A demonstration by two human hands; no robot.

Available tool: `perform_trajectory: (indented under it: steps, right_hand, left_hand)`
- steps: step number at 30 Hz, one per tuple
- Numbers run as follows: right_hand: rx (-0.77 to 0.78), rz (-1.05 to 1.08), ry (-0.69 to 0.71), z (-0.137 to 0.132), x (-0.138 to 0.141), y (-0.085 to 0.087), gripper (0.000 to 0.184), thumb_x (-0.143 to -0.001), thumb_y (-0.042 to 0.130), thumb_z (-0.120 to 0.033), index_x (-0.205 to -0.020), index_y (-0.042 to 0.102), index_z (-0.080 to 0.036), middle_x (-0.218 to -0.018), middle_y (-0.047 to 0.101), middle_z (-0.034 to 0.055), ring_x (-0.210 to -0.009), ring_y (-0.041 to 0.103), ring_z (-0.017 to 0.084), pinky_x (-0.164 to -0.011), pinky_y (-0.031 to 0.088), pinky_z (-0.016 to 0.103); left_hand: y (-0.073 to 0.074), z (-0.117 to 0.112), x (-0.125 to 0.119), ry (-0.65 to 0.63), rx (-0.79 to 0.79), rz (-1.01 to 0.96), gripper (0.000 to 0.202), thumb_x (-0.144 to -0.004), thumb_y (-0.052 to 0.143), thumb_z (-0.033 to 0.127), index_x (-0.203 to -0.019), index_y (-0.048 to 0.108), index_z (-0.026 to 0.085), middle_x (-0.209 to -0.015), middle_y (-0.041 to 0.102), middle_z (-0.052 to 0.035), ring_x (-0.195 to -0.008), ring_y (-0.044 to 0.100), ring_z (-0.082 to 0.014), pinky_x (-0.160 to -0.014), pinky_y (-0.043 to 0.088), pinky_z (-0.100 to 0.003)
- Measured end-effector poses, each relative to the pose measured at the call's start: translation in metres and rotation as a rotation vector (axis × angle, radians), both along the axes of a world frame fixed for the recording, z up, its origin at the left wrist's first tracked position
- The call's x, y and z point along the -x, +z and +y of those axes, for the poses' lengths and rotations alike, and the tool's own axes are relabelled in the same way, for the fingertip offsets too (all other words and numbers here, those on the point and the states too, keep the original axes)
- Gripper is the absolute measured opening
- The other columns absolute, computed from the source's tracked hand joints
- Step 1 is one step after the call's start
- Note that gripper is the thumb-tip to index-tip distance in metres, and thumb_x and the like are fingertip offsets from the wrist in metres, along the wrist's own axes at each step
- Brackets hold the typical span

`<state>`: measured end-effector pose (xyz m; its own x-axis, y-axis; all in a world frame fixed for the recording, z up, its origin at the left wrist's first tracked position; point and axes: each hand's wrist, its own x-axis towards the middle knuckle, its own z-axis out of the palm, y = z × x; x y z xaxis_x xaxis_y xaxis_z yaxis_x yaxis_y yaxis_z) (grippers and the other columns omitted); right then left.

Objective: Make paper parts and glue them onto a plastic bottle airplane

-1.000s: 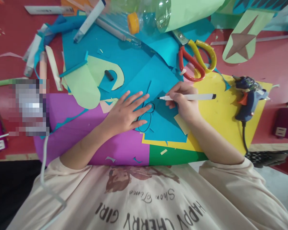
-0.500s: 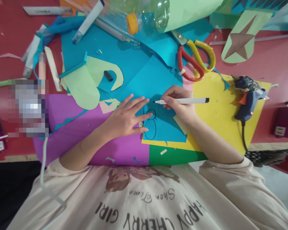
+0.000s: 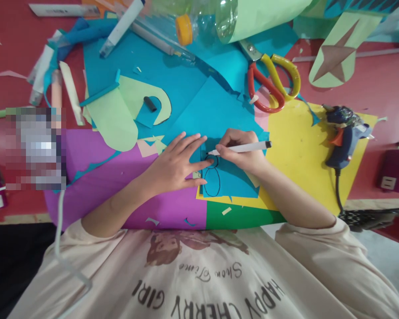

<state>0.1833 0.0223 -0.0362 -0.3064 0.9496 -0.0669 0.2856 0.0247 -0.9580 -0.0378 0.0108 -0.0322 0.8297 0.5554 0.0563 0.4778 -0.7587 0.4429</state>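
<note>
A white marker [image 3: 244,147] with a dark end is pinched in my right hand [image 3: 242,150]. Its black tip meets or hovers just over a blue sheet of paper [image 3: 236,179], at the top of a drawn outline. That outline is a small circle above a larger oval [image 3: 212,181], both in black line. My left hand [image 3: 177,166] lies flat with fingers spread across the left edge of the blue sheet, one fingertip over the small circle. Under the sheet are yellow paper [image 3: 292,164] and purple paper [image 3: 103,199].
Scissors with red and yellow handles [image 3: 269,84] lie beyond my right hand. A blue glue gun [image 3: 344,146] rests at the right on yellow paper. At the back is a plastic bottle with an orange cap [image 3: 184,29]. Light green cutouts [image 3: 115,124] and several markers [image 3: 121,29] are at the left.
My right hand has moved the marker left and slightly down, bringing its tip to the top of the small circle. The blue sheet has shifted slightly right; my left hand stays spread on it.
</note>
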Motion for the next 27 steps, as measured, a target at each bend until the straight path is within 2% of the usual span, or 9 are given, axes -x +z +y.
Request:
perform_trajectory:
  steps: [7, 16, 23, 27]
  right_hand:
    - [0.018, -0.009, 0.009, 0.0003, 0.0001, -0.0002, 0.031, -0.077, 0.065, -0.038, -0.057, 0.051, -0.019, -0.047, 0.047, -0.0050, -0.043, 0.035, 0.006, -0.043, 0.024, 0.024]
    - [0.014, -0.018, 0.013, 0.0006, 0.0008, -0.0001, 0.034, -0.077, 0.064, -0.043, -0.056, 0.050, -0.020, -0.045, 0.046, -0.0055, -0.042, 0.034, 0.007, -0.042, 0.024, 0.024]
    - [-0.010, -0.016, 0.007, 0.0009, 0.0016, -0.0003, 0.033, -0.076, 0.064, -0.042, -0.055, 0.051, -0.020, -0.045, 0.047, -0.0055, -0.041, 0.034, 0.006, -0.041, 0.023, 0.024]
    - [0.006, -0.010, 0.009, 0.0009, 0.0013, -0.0006, 0.034, -0.077, 0.065, -0.044, -0.057, 0.051, -0.020, -0.046, 0.047, -0.0053, -0.042, 0.035, 0.006, -0.042, 0.023, 0.024]
  left_hand:
    - [0.0012, 0.0002, -0.0008, -0.014, -0.040, 0.009, 0.048, -0.089, 0.053, 0.053, -0.127, 0.063, 0.025, -0.148, 0.044, -0.0189, -0.139, 0.039, -0.0371, -0.112, 0.032, -0.061]
    - [-0.0004, 0.0002, -0.0006, 0.005, -0.001, -0.008, 0.048, -0.087, 0.055, 0.055, -0.127, 0.062, 0.029, -0.151, 0.043, -0.0136, -0.140, 0.038, -0.0347, -0.114, 0.030, -0.060]
    - [0.0002, 0.0003, -0.0009, -0.012, -0.048, -0.002, 0.048, -0.089, 0.053, 0.053, -0.126, 0.063, 0.025, -0.148, 0.044, -0.0192, -0.138, 0.040, -0.0373, -0.111, 0.034, -0.062]
    - [0.0003, 0.0001, -0.0008, 0.000, -0.026, 0.004, 0.047, -0.088, 0.055, 0.052, -0.127, 0.062, 0.027, -0.150, 0.043, -0.0161, -0.139, 0.039, -0.0357, -0.113, 0.032, -0.061]
